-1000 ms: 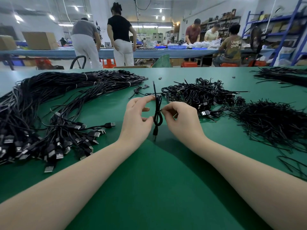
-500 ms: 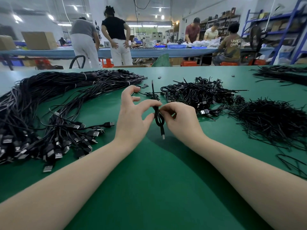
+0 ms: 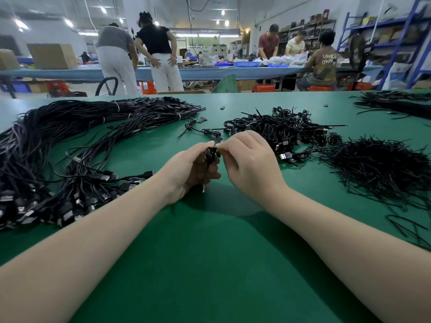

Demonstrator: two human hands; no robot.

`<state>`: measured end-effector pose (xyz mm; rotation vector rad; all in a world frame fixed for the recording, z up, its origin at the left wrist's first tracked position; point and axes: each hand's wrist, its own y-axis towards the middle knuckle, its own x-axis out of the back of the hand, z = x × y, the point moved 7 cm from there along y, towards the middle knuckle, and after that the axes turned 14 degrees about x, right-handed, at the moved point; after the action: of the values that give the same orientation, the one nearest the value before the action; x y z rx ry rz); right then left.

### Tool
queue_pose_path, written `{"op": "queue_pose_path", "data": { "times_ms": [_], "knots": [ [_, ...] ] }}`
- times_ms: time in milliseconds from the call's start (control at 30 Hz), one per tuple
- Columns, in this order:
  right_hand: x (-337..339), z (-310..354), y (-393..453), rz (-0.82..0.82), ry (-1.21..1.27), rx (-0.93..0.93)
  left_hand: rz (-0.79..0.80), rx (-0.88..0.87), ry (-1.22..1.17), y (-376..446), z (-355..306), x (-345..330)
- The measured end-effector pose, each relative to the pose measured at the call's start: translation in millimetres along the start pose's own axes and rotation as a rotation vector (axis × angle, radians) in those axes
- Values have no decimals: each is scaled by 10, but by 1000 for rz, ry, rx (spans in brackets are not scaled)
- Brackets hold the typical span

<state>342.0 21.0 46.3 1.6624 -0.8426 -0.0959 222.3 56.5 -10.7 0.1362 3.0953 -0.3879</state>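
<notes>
A small coiled black cable (image 3: pixel 211 155) is held between both hands over the green table (image 3: pixel 210 264). My left hand (image 3: pixel 190 171) grips the coil with curled fingers, palm turned inward, and a thin cable end hangs below it. My right hand (image 3: pixel 250 164) pinches the top of the coil, where a plug tip shows between finger and thumb. The wrap around the coil is too small to make out.
A big bundle of long black USB cables (image 3: pixel 70 159) fills the left. A pile of coiled cables (image 3: pixel 279 129) lies behind my hands and a heap of black twist ties (image 3: pixel 377 169) at right. More ties (image 3: pixel 396 103) lie far right. People work at a far table.
The cable was upright with a tie sticking up between my fingertips; now my left hand has turned and closed around the coil, and both hands sit slightly closer together.
</notes>
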Motion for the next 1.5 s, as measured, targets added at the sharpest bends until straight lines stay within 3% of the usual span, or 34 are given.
{"op": "queue_pose_path", "data": {
  "times_ms": [100,267,433,700,800,900,1000,1100,1167,1200,1267,1333,1433,1500],
  "knots": [
    [-32,-33,-49,24,38,-65,-134,-98,-39,-11,6,80],
    [-56,-191,-136,50,78,-297,-478,-508,296,-165,-169,111],
    [-67,-227,-153,58,138,-359,-462,-686,564,-252,-221,44],
    [-53,-221,-133,46,146,-329,-521,-664,590,-205,-230,22],
    [-5,-146,-98,9,41,-240,-446,-531,467,-165,-207,-22],
    [1,-107,-43,-28,131,-279,-291,-392,193,-151,-203,-40],
    [-42,-303,-13,12,251,-521,-326,-315,308,-138,-229,0],
    [3,-864,-37,1,204,-888,-496,-349,443,-132,-456,279],
    [38,-1224,-106,186,-15,-1122,-588,-355,389,-114,-701,600],
    [51,-1292,-108,314,-170,-1131,-621,-320,341,-75,-800,788],
    [-41,-1174,-54,384,-283,-949,-708,-225,370,28,-928,1204],
    [-288,-791,-104,378,-167,-739,-822,-49,632,109,-921,1636],
    [-702,-276,-324,588,-34,-470,-845,578,1365,69,-541,2182],
    [-822,-237,-392,644,42,-395,-713,827,1567,-55,-306,2386]
  ]
}}
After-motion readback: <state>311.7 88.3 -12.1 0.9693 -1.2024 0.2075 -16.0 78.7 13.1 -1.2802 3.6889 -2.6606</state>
